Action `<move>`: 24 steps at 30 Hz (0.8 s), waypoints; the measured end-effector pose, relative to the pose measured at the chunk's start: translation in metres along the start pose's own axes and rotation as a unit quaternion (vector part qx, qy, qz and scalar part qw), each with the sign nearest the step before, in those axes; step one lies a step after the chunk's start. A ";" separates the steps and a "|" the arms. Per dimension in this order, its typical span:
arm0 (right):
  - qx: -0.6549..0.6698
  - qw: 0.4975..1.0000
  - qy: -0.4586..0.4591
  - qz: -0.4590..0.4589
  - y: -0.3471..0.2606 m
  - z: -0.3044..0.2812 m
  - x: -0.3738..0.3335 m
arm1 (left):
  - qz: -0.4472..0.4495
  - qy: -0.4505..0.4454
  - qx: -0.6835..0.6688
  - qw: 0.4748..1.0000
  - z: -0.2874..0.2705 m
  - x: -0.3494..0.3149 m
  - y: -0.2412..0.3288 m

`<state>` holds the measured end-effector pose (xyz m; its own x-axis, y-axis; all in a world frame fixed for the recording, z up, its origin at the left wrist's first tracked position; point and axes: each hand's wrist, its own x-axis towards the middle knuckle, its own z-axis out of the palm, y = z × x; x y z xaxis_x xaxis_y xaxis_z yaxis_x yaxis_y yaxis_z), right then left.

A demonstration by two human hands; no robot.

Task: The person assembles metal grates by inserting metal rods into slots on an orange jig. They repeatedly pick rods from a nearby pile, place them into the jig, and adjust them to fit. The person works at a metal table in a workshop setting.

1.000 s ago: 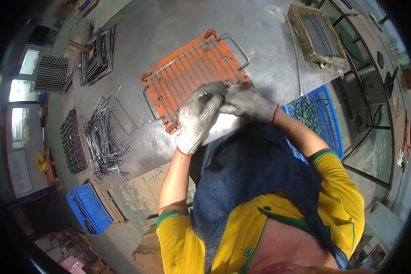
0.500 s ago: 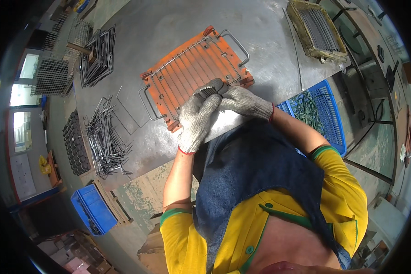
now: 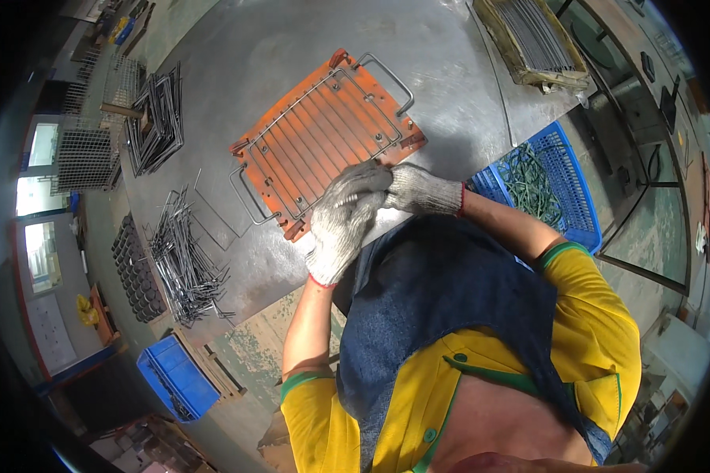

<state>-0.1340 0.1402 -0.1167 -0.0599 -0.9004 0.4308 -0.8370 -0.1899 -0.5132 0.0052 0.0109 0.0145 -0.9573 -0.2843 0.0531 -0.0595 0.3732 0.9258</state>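
An orange fixture board [image 3: 279, 126] lies tilted on the metal table, with several thin straight rods laid side by side across it. Longer rods cross their ends, and a bent wire handle [image 3: 393, 77] sticks out at the right end, another [image 3: 248, 197] at the left. Both hands wear pale knitted gloves with darkened fingers and meet at the board's near edge. My left hand [image 3: 344, 211] is closed, fingers curled toward the right. Against its fingertips presses my right hand [image 3: 423, 189], also closed. Whatever lies between them is hidden.
Left on the metal table [image 3: 241, 47] are a heap of bent wires [image 3: 183, 264] and a stack of wire frames [image 3: 156, 122]. A box of rods [image 3: 528, 39] stands far right. A blue basket [image 3: 580, 189] with green strands sits right, a blue bin [image 3: 177, 378] lower left.
My left hand's fingers have folded over, covering the dark glove part that showed between the hands. The hands stay together. The whole view has shifted slightly.
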 end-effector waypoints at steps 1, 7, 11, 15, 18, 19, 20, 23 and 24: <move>0.009 0.997 -0.046 0.067 -0.001 -0.003 0.002 | -0.088 0.015 -0.031 0.996 0.004 0.004 0.000; 0.498 0.786 -0.054 0.362 -0.033 -0.048 0.035 | -0.210 0.079 -0.466 0.856 -0.003 0.063 -0.009; 0.629 0.654 -0.006 0.420 -0.027 -0.054 0.047 | -0.237 0.047 -0.534 0.810 -0.003 0.098 -0.026; 0.452 0.856 -0.039 0.249 0.014 -0.050 0.053 | -0.288 0.046 -0.526 0.799 -0.009 0.126 -0.039; 0.657 0.631 0.064 0.407 0.053 -0.012 0.048 | -0.307 0.041 -0.419 0.854 -0.011 0.144 -0.045; 0.645 0.628 0.059 0.432 0.049 -0.014 0.054 | -0.299 0.033 -0.374 0.877 -0.018 0.147 -0.060; 0.631 0.625 0.055 0.456 0.039 -0.025 0.061 | -0.290 0.025 -0.328 0.899 -0.024 0.149 -0.066; 0.639 0.619 0.049 0.453 0.048 -0.020 0.051 | -0.340 0.007 -0.076 0.937 -0.031 0.157 -0.061; 0.669 0.602 0.054 0.433 0.054 -0.015 0.045 | -0.299 -0.004 0.067 0.952 -0.032 0.158 -0.053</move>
<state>-0.1905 0.0951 -0.1140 -0.2535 -0.8717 -0.4194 0.7160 0.1225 -0.6873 -0.1338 -0.0819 -0.0144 -0.7427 -0.4757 -0.4712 -0.6296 0.2565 0.7334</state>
